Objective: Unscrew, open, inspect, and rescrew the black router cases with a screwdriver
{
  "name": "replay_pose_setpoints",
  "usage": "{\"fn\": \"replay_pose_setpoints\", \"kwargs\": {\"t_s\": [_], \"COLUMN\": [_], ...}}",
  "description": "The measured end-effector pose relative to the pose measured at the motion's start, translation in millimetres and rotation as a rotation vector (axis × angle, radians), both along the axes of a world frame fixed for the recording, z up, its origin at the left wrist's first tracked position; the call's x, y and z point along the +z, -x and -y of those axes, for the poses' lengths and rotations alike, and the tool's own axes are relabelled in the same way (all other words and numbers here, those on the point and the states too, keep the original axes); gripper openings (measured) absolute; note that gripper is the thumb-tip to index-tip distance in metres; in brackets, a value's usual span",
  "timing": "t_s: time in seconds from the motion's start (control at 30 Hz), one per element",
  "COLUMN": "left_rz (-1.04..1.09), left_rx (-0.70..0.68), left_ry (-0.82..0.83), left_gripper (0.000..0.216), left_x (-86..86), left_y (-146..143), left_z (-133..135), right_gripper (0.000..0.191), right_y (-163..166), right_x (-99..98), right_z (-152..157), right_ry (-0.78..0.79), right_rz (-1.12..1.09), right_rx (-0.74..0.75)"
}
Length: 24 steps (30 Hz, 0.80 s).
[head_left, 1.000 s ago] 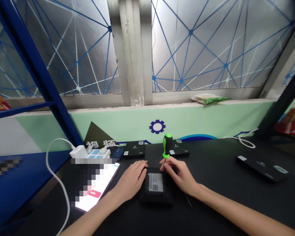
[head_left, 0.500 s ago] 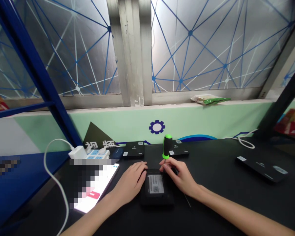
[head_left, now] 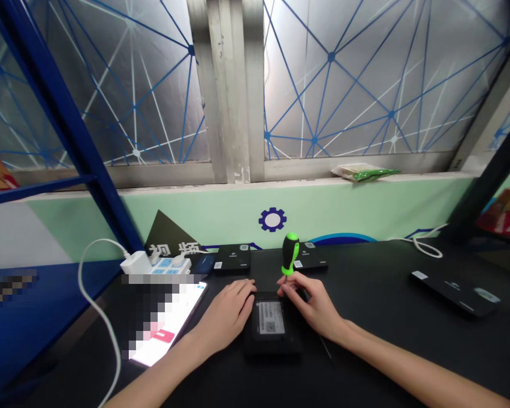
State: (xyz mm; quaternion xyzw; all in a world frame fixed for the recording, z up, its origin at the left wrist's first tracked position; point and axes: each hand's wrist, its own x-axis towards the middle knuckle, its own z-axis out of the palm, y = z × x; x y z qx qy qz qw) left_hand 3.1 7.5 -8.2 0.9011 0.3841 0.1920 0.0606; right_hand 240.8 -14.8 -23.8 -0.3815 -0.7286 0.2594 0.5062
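Note:
A black box-shaped device (head_left: 272, 347) with a white printed label lies label-up on the dark table. My left hand (head_left: 229, 309) rests along its left side, fingers stretched forward, tips touching near its far left corner. In my right hand (head_left: 310, 303) is a black and green screwdriver (head_left: 289, 254), standing nearly upright over the device's far right corner. Thumb and fingers pinch its shaft low, below the handle. The tip is hidden by the fingers, so its contact cannot be seen. A thin metal rod (head_left: 325, 347) lies just right of the device, partly under the right wrist.
Two similar black boxes (head_left: 233, 259) (head_left: 312, 256) lie at the back, another black box (head_left: 454, 292) at the right. On the left are a lit phone (head_left: 170, 328), a power strip (head_left: 170, 265) with a white charger (head_left: 136, 263), and a white cable (head_left: 98, 309).
The screwdriver handle has turned slightly, showing more green on its right side. Both hands hold nearly the same position; the whole view has shifted a little.

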Motion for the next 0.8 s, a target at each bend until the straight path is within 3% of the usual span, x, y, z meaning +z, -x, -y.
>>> {"fn": "replay_pose_setpoints", "kwargs": {"t_s": [0.4,0.8], "left_rz": [-0.027,-0.026], "left_rx": [-0.002,-0.008], "left_ry": [-0.018,-0.007], "left_gripper": [0.032,0.031], "left_x": [-0.7,1.2], "left_y": [-0.5,-1.2], "left_z": [-0.3,0.8], "right_gripper": [0.019,0.026], "right_y": [1.2,-1.9], "right_x": [-2.8,0.9], "right_z": [-0.8,2.2], "right_ry": [0.003,-0.044], "right_rz": [-0.016,0.012], "right_rx": [-0.052,0.025]}}
